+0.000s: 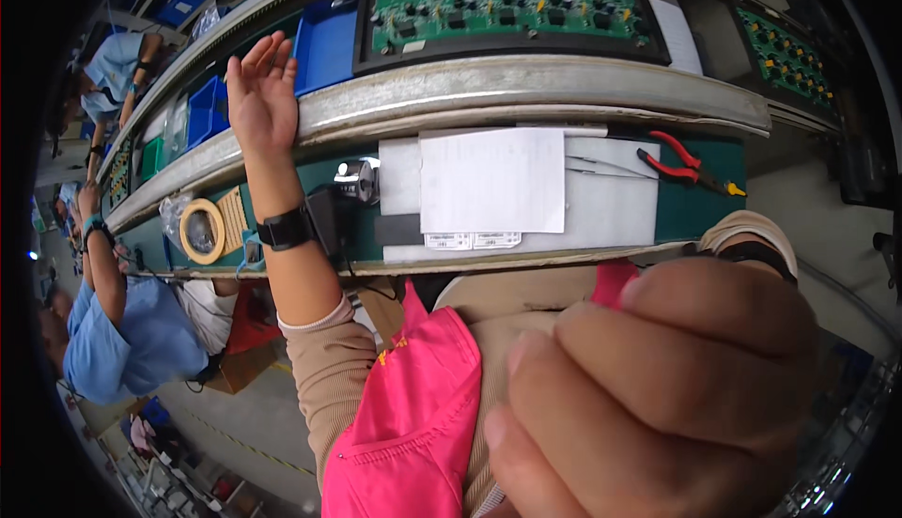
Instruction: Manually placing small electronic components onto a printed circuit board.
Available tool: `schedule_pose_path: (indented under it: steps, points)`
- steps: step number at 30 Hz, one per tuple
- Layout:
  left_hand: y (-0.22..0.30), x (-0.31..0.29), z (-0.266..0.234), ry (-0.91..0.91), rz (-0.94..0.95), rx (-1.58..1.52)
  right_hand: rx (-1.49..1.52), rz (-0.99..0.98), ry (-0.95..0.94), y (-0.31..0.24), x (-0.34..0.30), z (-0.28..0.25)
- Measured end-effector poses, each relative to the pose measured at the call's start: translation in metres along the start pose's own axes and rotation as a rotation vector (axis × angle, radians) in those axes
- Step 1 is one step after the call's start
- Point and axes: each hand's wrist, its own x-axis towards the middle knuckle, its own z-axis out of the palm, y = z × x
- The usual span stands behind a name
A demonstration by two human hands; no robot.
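My left hand is raised over the metal rail beside a blue bin, palm showing and fingers apart, with nothing in it. Very near the camera, my right hand is large and blurred, its fingers curled in. Whatever it may hold is hidden. Between my arms a white paper sheet lies on a pale foam mat. Tweezers rest at the sheet's right, and red-handled pliers lie further right. A panel of green circuit boards sits in a black carrier beyond the rail.
The metal rail crosses behind the green bench. A tape roll and a shiny metal object lie by my left forearm. Another board panel stands at far right. People in blue shirts work at the left.
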Motion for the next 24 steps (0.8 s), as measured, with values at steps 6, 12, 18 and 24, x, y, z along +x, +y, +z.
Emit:
schedule_pose_path:
  steps: [6, 12, 18, 24]
  points:
    - [-0.002, -0.004, 0.003, 0.023, 0.015, 0.035, -0.096, -0.118, 0.011, -0.017, 0.002, 0.021]
    - [0.000, -0.008, 0.006, 0.023, 0.035, 0.062, -0.217, -0.256, 0.045, -0.025, 0.006, 0.027]
    - [-0.004, -0.002, 0.009, 0.021, 0.041, 0.048, -0.374, -0.390, 0.064, -0.024, 0.007, 0.029]
    - [0.002, -0.005, 0.000, 0.021, 0.009, -0.011, -0.203, -0.027, -0.215, 0.084, 0.002, 0.021]
